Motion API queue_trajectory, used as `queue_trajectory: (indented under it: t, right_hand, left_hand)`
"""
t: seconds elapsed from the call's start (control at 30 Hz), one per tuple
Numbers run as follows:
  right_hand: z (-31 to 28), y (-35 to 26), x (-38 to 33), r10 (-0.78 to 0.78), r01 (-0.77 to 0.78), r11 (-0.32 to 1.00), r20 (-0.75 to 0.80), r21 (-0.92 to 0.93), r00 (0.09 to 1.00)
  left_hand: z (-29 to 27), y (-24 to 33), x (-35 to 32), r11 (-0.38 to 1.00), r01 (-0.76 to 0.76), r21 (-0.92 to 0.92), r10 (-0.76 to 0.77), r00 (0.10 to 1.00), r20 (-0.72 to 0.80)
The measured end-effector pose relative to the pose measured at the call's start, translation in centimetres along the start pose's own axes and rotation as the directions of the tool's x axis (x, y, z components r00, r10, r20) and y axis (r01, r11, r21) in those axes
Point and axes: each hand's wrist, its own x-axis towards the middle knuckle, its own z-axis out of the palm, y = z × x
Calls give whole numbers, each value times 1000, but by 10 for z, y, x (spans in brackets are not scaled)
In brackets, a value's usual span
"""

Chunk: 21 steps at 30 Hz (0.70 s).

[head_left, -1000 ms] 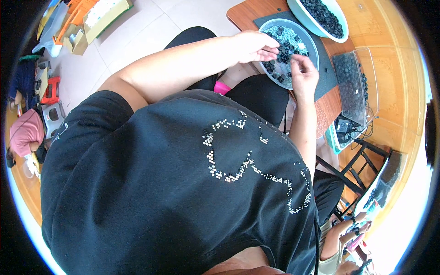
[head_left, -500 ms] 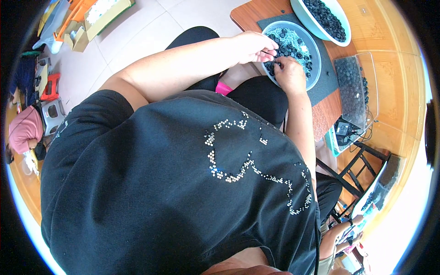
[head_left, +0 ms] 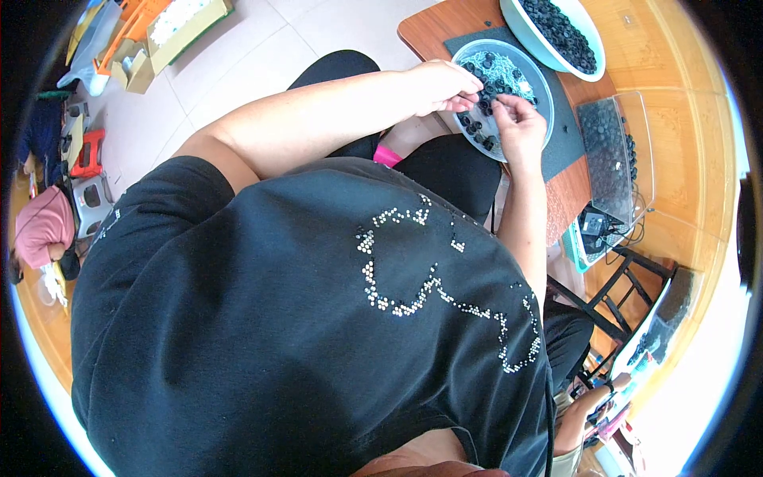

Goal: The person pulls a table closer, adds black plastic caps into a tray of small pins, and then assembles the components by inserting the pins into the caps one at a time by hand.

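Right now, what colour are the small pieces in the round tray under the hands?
Black small pieces, in the head view, on a pale grey-blue round tray.

The black shirt (head_left: 302,334) hides the lap and most of the table's near edge. The right hand (head_left: 518,127) covers part of the round tray (head_left: 540,95); what its fingers pinch is too small to tell. The bowl (head_left: 531,32) is cut off by the top edge.

open tan cardboard boxes (head_left: 171,32) of white items on the floor, far upper left
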Motion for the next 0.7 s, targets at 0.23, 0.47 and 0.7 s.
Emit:
queue_trajectory:
  t: [0.23, 0.47, 0.7]
  right_hand:
    - [-16, -29, -22, -76, 104, 890, -81, 443, 994]
    - [-23, -47, -39, -82, 125, 887, -114, 446, 990]
    - [-36, -58, -58, 34, 56, 741, -120, 670, 992]
  left_hand:
    - [14, 5, -10, 968, 58, -242, 16, 956, 294]
    - [18, 8, -24, 962, 7, -273, 70, 961, 268]
    - [27, 15, -48, 936, 33, -351, 18, 990, 140]
